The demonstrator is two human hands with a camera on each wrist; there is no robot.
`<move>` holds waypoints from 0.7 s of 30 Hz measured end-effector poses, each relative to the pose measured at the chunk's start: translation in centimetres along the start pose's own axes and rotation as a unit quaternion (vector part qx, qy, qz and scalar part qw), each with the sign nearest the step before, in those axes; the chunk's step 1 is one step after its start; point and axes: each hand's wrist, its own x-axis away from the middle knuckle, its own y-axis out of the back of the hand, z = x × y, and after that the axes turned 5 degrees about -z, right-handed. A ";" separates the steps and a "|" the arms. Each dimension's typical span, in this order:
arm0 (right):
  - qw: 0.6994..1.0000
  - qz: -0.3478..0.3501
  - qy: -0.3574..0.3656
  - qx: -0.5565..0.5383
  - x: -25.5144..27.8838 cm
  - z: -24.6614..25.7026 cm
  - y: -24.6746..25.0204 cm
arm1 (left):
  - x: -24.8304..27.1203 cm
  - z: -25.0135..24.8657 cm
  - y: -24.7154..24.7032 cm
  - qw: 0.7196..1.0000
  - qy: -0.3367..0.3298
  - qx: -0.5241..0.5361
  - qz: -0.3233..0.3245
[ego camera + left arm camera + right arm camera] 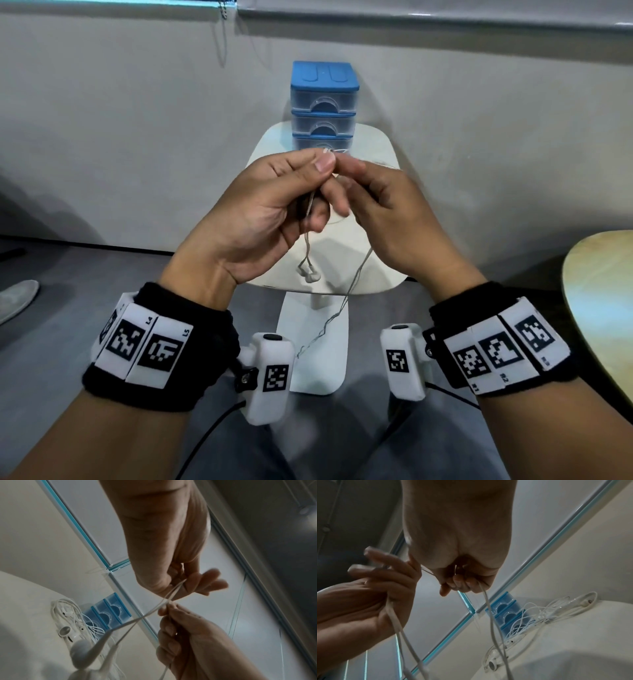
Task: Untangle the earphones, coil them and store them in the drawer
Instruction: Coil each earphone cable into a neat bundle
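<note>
I hold a pair of white earphones [309, 240] above the small white table [376, 144]. My left hand [320, 166] pinches the cable between thumb and forefinger, and the two earbuds [308, 274] dangle below its palm. My right hand [352, 178] meets it fingertip to fingertip and grips the other run of cable, which hangs twisted toward my lap [325, 325]. In the left wrist view the two strands cross between the hands [164, 600]. The blue drawer unit [323, 99] stands at the table's far edge with its drawers closed.
A second tangle of white earphones [547, 615] lies on the table in front of the drawer unit [505, 612], mostly hidden by my hands in the head view. A round wooden tabletop [603, 308] juts in at the right. A shoe [17, 298] is on the floor at the left.
</note>
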 end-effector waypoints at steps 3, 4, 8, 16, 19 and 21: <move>0.999 0.035 -0.016 0.032 0.5 -0.1 -0.1 | -0.2 -0.2 -0.1 0.999 -0.008 0.032 -0.043; 0.998 0.046 -0.026 0.033 0.7 0.0 -0.1 | -0.4 -0.1 -0.1 0.997 -0.010 0.043 -0.068; 0.989 0.133 -0.040 0.055 2.0 1.2 -0.7 | -1.2 0.6 0.2 0.981 -0.004 0.071 -0.179; 0.962 0.274 -0.006 0.000 2.2 4.4 1.0 | -1.6 2.8 0.2 0.978 -0.009 -0.019 -0.208; 0.969 0.233 0.019 -0.080 0.7 5.4 3.7 | -1.2 3.2 0.0 0.970 -0.033 -0.142 -0.194; 0.981 0.167 0.037 -0.093 -0.3 5.5 5.1 | -0.8 3.1 -0.3 0.972 -0.039 -0.168 -0.160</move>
